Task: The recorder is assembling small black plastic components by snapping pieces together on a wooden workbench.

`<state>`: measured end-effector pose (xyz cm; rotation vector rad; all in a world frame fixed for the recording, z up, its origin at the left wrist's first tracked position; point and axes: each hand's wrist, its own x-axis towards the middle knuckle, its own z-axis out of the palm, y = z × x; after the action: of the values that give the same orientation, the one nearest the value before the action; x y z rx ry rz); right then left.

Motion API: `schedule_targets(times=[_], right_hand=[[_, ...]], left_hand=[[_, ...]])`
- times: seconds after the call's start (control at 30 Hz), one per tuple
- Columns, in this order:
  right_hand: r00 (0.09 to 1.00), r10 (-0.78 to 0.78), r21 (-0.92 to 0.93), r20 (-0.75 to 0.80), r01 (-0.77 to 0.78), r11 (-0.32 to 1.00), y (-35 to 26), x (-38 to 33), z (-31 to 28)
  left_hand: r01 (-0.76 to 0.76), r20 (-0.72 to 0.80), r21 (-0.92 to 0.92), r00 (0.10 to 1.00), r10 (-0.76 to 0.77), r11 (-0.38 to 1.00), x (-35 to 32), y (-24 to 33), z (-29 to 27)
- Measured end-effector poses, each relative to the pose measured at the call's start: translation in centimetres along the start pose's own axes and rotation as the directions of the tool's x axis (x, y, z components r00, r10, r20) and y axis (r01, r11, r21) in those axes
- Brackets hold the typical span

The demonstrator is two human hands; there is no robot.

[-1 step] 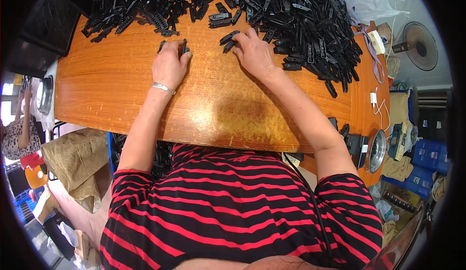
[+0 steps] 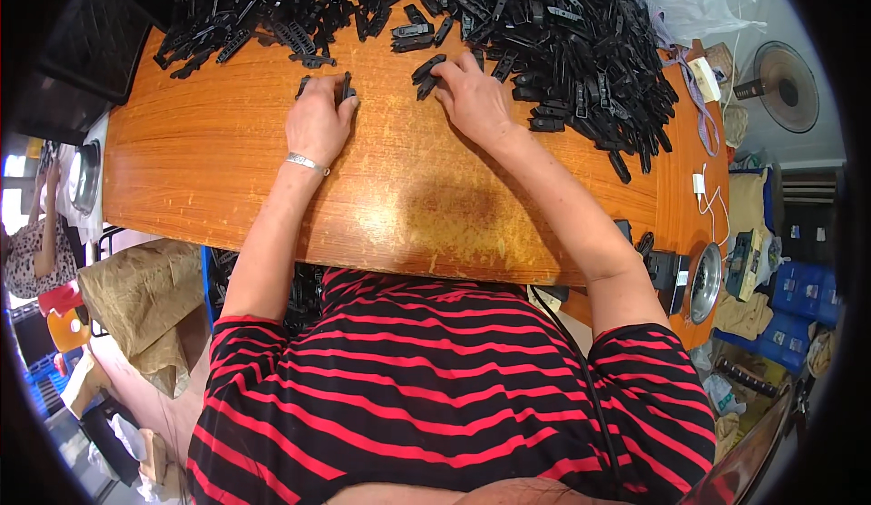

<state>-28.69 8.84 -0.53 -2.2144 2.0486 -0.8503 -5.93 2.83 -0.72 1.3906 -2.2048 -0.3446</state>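
On the wooden table (image 2: 363, 205) my left hand (image 2: 315, 119) is closed around small black plastic parts (image 2: 346, 86), which stick out past the thumb and fingers. To its right, my right hand (image 2: 474, 98) has its thumb and fingers bent about another black plastic part (image 2: 428, 85). A second such part (image 2: 428, 68) lies against that one, just beyond the fingertips. A few loose parts (image 2: 413, 37) lie a little farther off. Behind both hands spreads a large heap of similar long, narrow black parts (image 2: 581, 51); their exact kind is too small to make out.
A dark box-like object (image 2: 86, 42) stands at the far left. On the right are a fan (image 2: 786, 88), a white cable (image 2: 717, 205) and a round metal dish (image 2: 705, 283). Brown sacking (image 2: 141, 296) hangs at the left; another person's arm (image 2: 47, 205) shows beyond.
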Motion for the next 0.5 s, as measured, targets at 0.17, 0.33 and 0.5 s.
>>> schedule_targets(times=[0.17,0.33,0.5], right_hand=[[0.997,-0.073,-0.034,0.021,0.073,0.997,-0.5,-0.1,-0.1],[0.987,-0.125,0.019,0.106,0.124,0.992,-0.9,0.0,-0.4],[0.968,-0.083,0.149,0.238,0.048,0.988,-2.5,-0.6,-0.5]], left_hand=[[-0.004,0.009,-0.019,1.0,0.004,1.0,-0.3,-0.1,0.2],[-0.018,0.002,-0.029,1.0,0.019,0.999,-0.6,-0.3,0.2],[-0.027,-0.02,-0.091,0.999,0.026,0.995,-1.1,0.5,0.1]])
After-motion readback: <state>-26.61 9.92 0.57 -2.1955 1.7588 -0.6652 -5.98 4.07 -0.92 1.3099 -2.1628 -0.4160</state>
